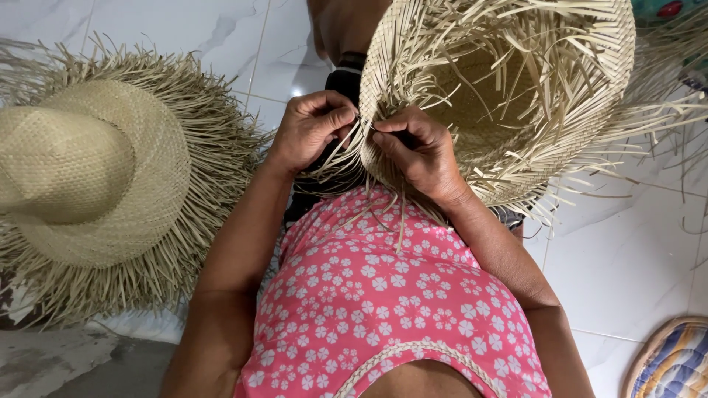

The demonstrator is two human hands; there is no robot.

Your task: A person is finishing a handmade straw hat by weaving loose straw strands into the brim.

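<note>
Status of work: the unfinished straw hat [509,96] rests on my lap, just above the pink flowered dress [391,295], turned so that its hollow inside faces me. The crown and the inner band of the brim appear fully woven. The brim edge is not closed: loose straw strips [531,37] stand out all round the rim and cross the opening, and more hang down over the dress. I judge the weave to be in its late stage, with the edge binding and the trimming of the loose ends left to do.

Left hand [313,129]: fingers curled tight, thumb and forefinger pinched on a few strips at the near rim of the hat. The hand is closed on the straw, not released.

Right hand [417,151]: fingers bent and pressed together on the same part of the rim, just beside the left hand. It grips the strands there; a thin dark item shows between the fingers, but I cannot tell what it is.

Reference piece: a second straw hat [88,177] lies on the white tiled floor [627,258] to my left, crown up, well apart from both hands. Its brim also ends in a raw fringe
</note>
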